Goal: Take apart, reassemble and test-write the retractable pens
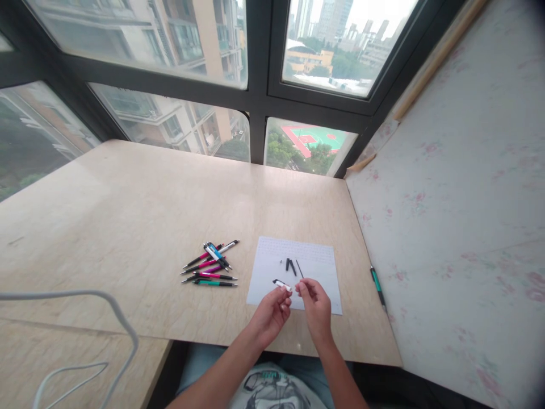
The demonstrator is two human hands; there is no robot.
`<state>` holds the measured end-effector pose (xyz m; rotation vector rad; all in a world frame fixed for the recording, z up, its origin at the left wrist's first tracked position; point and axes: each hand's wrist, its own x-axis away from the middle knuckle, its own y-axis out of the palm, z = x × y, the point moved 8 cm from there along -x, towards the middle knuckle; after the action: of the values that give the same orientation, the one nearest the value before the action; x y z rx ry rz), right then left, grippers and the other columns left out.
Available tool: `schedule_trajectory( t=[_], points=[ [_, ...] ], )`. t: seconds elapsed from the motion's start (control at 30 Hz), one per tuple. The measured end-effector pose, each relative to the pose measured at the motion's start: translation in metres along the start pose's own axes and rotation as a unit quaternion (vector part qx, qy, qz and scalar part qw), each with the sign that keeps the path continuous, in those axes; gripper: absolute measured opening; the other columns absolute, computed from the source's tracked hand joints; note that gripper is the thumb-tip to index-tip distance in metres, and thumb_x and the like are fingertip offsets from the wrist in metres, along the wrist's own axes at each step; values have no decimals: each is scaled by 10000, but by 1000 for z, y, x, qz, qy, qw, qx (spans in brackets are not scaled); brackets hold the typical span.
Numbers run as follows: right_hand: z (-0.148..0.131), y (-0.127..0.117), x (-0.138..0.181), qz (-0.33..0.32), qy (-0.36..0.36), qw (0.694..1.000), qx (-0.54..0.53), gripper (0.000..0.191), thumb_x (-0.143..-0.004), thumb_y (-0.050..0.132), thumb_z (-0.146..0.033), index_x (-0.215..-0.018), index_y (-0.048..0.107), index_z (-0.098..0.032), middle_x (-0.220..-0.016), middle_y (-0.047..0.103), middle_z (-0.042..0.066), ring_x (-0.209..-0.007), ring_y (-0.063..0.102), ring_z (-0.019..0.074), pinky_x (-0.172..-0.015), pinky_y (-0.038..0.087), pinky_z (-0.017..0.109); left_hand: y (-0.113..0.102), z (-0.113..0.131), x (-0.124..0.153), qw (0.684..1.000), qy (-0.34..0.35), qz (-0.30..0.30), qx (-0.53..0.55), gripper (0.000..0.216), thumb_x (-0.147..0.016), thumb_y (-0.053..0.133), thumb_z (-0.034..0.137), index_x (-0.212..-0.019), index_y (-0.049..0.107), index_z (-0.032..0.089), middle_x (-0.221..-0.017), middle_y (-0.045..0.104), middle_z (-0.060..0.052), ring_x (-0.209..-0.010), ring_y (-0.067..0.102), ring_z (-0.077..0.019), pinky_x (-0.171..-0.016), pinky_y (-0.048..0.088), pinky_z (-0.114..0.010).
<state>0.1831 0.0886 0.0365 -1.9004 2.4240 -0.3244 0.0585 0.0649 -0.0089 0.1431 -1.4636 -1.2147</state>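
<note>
My left hand [272, 313] is closed on a white pen barrel [281, 285] with a black clip, held over the lower part of the paper. Close beside it, the fingertips of my right hand [317, 309] are pinched together near the barrel's open end. Whatever they hold is too small to make out. Under both hands lies a sheet of paper [263, 272] with lines of writing. On it rest two short black pen parts [290, 266], a thin dark pen refill [300, 268] and a tiny metallic piece [281, 262].
Several click pens [210, 266] in pink, blue, green and white lie heaped left of the paper. A green pen [377, 287] lies by the papered wall [447, 227] on the right. A white cable [114, 309] loops at the left front. Windows [255, 102] border the marble-look counter [140, 227].
</note>
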Motion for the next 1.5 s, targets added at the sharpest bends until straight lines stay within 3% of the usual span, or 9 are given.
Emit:
schedule_trajectory(
  t=[0.13,0.2,0.37,0.5,0.6,0.7,0.9,1.07,1.5],
  points=[
    [3,-25,-17,36,-63,991,114,294,-886,548,-409,-976,671,-157,-912,718,95,-820,667,218,-746,531,334,-2,10,0,1000,6,-1,-2,141,-788,736,188,-874,645,122,-784,658,-19,-602,602,-50,-507,476,-117],
    [2,-30,-26,21,-101,972,212,262,-896,511,-352,-959,681,-162,-922,710,102,-794,648,219,-707,515,331,-5,16,0,1000,23,9,-17,154,-776,748,195,-864,639,132,-803,667,-20,-609,611,-54,-506,478,-120],
    [9,-10,-38,-44,-140,887,438,104,-836,566,-222,-844,668,-206,-848,668,86,-806,614,223,-646,443,290,-14,31,-3,995,69,12,-76,161,-768,755,189,-865,636,140,-883,695,-43,-649,642,-66,-535,494,-129],
    [12,2,-39,-24,-130,860,492,138,-865,517,-173,-771,612,-208,-797,637,74,-740,595,197,-554,364,253,-21,39,-4,990,89,24,-103,157,-771,748,168,-880,636,148,-876,701,-46,-650,653,-73,-540,493,-133],
    [10,0,-42,-14,-135,872,471,187,-890,473,-180,-754,600,-208,-778,636,73,-728,594,196,-559,362,258,-24,41,-3,989,94,35,-106,156,-773,748,174,-878,636,146,-873,701,-53,-646,653,-79,-525,487,-135],
    [6,-12,-43,-19,-137,906,401,204,-903,447,-235,-776,605,-209,-795,655,68,-754,608,210,-608,408,279,-24,45,-3,988,109,45,-105,157,-772,749,175,-876,636,146,-869,697,-48,-645,651,-77,-526,487,-135],
    [-4,-21,-19,-93,-92,974,182,208,-887,524,-347,-919,661,-194,-750,678,37,-666,627,191,-585,481,279,-18,53,-8,986,125,34,-101,152,-770,749,188,-865,637,148,-852,683,-25,-648,643,-68,-531,489,-130],
    [-22,-17,1,-122,-125,973,150,238,-890,544,-362,-886,724,-206,-833,693,71,-729,642,201,-595,514,282,-19,55,-10,985,132,39,-105,158,-772,748,203,-877,639,156,-901,698,-42,-670,653,-74,-532,497,-130],
    [-31,2,1,-133,-154,957,206,222,-894,528,-287,-908,738,-217,-806,678,60,-649,601,182,-630,502,299,-9,47,4,971,150,16,-186,253,-718,796,317,-857,657,157,-956,697,-71,-734,650,-101,-609,475,-164]
  ],
)
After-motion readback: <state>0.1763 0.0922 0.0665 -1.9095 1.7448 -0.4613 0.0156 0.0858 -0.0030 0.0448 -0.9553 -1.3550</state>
